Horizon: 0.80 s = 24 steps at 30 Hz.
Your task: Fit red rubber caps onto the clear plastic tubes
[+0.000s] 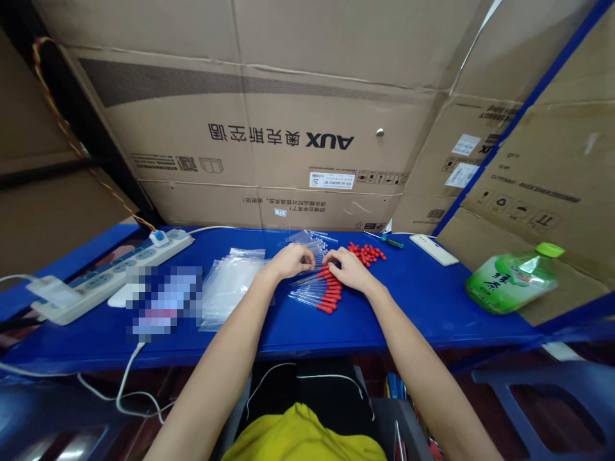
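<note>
My left hand (289, 261) is closed, its thumb and fingertips together at the lower end of a pile of clear glass tubes (312, 241). What sits in its fingertips is too small to make out. Close on the right, my right hand (350, 269) is also closed, thumb and forefinger pinched above a row of glass droppers (307, 299) with red rubber bulbs (331, 298). Anything in that pinch is hidden by the fingers. Loose red bulbs (367, 253) lie in a heap just beyond my right hand.
Clear zip bags (231, 288) are stacked left of my left forearm. Farther left are a blurred-out phone (166, 301) and a white power strip (115, 272). A green screwdriver (391, 242), a white flat bar (434, 250) and a green bottle (512, 282) lie right. Cardboard (269, 96) walls the blue table (408, 307).
</note>
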Tool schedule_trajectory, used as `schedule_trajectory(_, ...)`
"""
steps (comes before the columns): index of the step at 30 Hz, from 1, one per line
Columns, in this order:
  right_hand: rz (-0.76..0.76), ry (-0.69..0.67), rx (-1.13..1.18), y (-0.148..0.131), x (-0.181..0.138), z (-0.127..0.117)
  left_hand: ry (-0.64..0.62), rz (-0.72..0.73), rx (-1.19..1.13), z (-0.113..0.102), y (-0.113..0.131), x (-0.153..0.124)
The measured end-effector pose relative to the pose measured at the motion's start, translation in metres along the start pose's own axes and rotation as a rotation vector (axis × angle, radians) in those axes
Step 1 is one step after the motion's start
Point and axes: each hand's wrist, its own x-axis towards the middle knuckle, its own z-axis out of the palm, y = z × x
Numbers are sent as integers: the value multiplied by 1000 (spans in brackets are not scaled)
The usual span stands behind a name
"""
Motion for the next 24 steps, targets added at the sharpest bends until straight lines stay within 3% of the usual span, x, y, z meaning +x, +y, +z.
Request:
schedule_trajectory(10, -31, 214, -98, 13, 4, -3, -8, -64, 131, 10, 3, 3)
schedule_trajectory(13, 20, 336, -127, 17, 4, -12, -9, -86, 179, 9, 8, 1)
schedule_trajectory(17, 129, 472, -135, 27, 0, -20, 80, -99, 253, 7, 8, 0)
schedule_trajectory(19, 160, 495, -124, 31, -1, -22, 110, -102, 272, 7, 6, 0)
schedule_trajectory(24, 162, 447, -114, 32, -1, -20, 25, -105, 257, 12, 6, 0)
